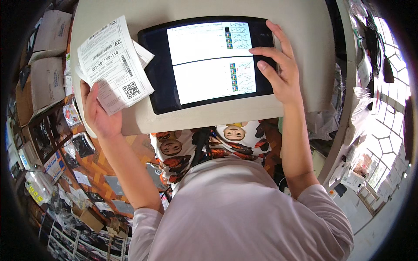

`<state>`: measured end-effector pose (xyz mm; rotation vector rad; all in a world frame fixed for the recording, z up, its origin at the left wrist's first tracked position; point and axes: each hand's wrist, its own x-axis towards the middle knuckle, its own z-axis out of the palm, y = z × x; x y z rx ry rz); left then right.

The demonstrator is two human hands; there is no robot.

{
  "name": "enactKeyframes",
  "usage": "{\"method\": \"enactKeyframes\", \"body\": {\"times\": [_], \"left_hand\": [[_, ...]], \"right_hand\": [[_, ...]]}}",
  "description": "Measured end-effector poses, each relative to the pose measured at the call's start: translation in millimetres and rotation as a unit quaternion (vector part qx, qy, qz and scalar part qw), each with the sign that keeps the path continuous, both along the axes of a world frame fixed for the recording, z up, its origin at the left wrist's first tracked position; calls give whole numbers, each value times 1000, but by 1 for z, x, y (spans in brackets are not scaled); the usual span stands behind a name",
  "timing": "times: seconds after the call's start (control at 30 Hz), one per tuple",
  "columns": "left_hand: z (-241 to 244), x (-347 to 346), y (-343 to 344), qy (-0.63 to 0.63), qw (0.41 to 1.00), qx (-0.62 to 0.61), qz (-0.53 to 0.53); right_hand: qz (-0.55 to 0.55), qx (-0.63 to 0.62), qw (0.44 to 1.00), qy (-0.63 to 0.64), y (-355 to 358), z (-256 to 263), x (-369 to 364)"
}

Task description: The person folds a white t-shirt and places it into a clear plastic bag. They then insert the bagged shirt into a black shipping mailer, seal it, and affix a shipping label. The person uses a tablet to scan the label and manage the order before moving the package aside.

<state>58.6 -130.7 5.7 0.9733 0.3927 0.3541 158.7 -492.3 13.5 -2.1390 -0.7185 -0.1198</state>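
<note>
My left hand (102, 114) holds a stack of printed shipping labels (116, 68), which bear barcodes and a square code, over the left end of a black tablet (160, 88). The tablet lies on a pale table (202, 119), its lit screen showing a white page with small coloured pictures. At the tablet's right side is my right hand (284, 68), with nothing held in it. Its fingers are apart; one fingertip is at the right edge of the lit page and another is near the tablet's upper right corner.
Cardboard boxes (49, 83) stand at the left. Below them, papers and plastic packets lie about on a wood-patterned floor (98, 163). Clear plastic bags (323, 124) lie beyond the table's right edge, near a barred window (388, 130).
</note>
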Motion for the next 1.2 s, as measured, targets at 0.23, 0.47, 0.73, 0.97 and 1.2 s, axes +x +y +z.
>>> {"method": "enactKeyframes", "body": {"times": [0.23,0.47,0.73,0.97,1.2], "left_hand": [[12,-11,-18,-16,999,6,37],[33,-49,-77,5,998,28,60],[23,-75,-76,38,999,-19,32],[30,-70,-80,56,998,21,27],[38,-74,-78,-11,1000,-13,3]], "right_hand": [[-119,-57,985,-108,5,4,-5],[9,120,974,191,90,44,-92],[-8,263,829,493,118,38,-118],[-5,244,833,497,109,48,-113],[-5,244,839,486,111,50,-115]]}}
